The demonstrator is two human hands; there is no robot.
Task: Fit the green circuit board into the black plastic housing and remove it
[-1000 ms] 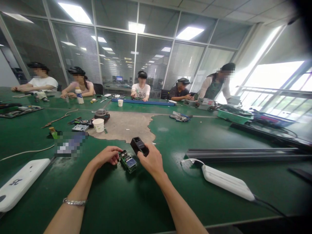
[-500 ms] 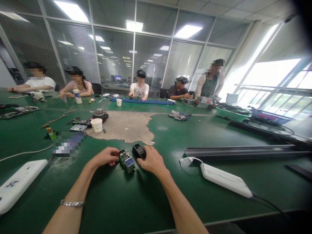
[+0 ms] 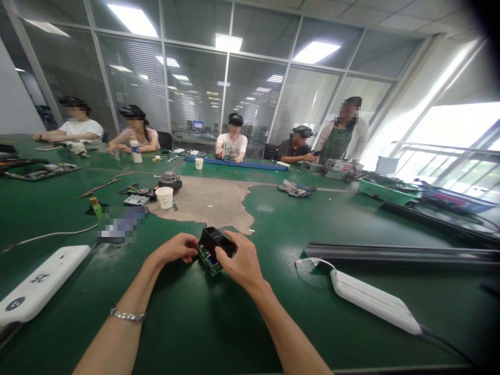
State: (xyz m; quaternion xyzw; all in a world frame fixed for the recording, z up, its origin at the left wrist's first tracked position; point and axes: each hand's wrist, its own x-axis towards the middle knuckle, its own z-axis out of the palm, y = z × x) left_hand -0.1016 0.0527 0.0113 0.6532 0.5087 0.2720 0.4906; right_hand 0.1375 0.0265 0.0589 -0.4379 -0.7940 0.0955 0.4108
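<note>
My right hand [image 3: 242, 259] grips a black plastic housing [image 3: 214, 239] with cut-outs in its top. The housing is tilted over a green circuit board [image 3: 211, 264] with a small screen, covering much of it. At the board's left end my left hand [image 3: 180, 248] is closed, thumb and fingertips pinching its edge. Whether the housing touches the board I cannot tell.
A white paper cup [image 3: 164, 198] stands ahead beside loose electronic parts. White power strips [image 3: 375, 301] lie to both sides, near black metal rails [image 3: 390, 255] at right. Several people sit or stand across the green table [image 3: 281, 312].
My right hand has brought the black housing leftward from beside the circuit board to over it. My left hand stays at the board's left end. The view has shifted slightly.
</note>
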